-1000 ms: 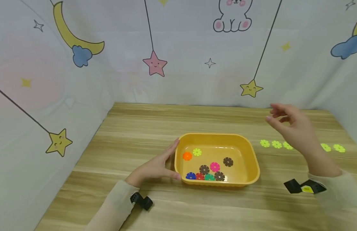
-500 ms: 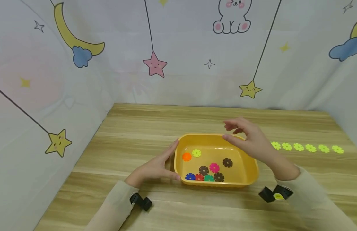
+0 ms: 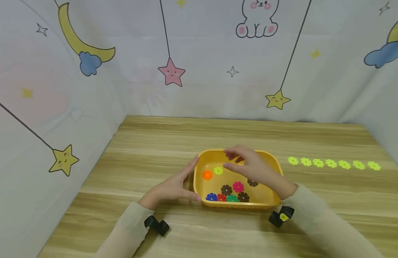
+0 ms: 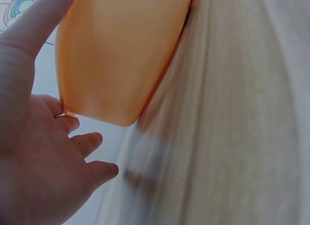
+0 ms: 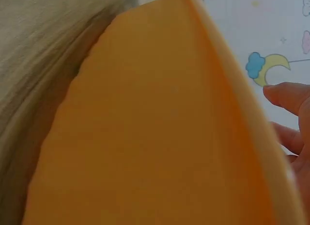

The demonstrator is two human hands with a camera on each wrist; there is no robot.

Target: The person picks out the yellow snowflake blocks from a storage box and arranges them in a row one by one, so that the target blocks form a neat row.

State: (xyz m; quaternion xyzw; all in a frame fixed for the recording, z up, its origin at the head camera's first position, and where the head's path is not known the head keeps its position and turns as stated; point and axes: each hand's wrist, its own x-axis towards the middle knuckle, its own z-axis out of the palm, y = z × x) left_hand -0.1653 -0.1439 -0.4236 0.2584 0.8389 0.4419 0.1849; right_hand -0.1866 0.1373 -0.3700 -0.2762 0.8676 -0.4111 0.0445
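Note:
A yellow-orange plastic basin (image 3: 231,205) holds several flower-shaped discs. Inside lie an orange disc (image 3: 207,175), a yellow-green disc (image 3: 218,170), a pink disc (image 3: 238,186), a blue disc (image 3: 211,197), a red disc (image 3: 221,197), a green disc (image 3: 232,198) and 3 brown discs (image 3: 226,190). My left hand (image 3: 171,188) touches the basin's left end, thumb and fingers spread along it. Over the basin's interior is my right hand (image 3: 250,168), fingers loosely bent and holding nothing; it partly covers one brown disc. In the right wrist view, the basin wall (image 5: 135,113) fills the middle.
A row of several yellow-green flower discs (image 3: 331,163) lies on the wooden table (image 3: 154,136), right of the basin. White printed cloth (image 3: 205,96) stands behind the table and along both sides.
My right hand has moved left and down, from above the row of yellow-green discs to over the basin. My left hand stays at the basin's left end.

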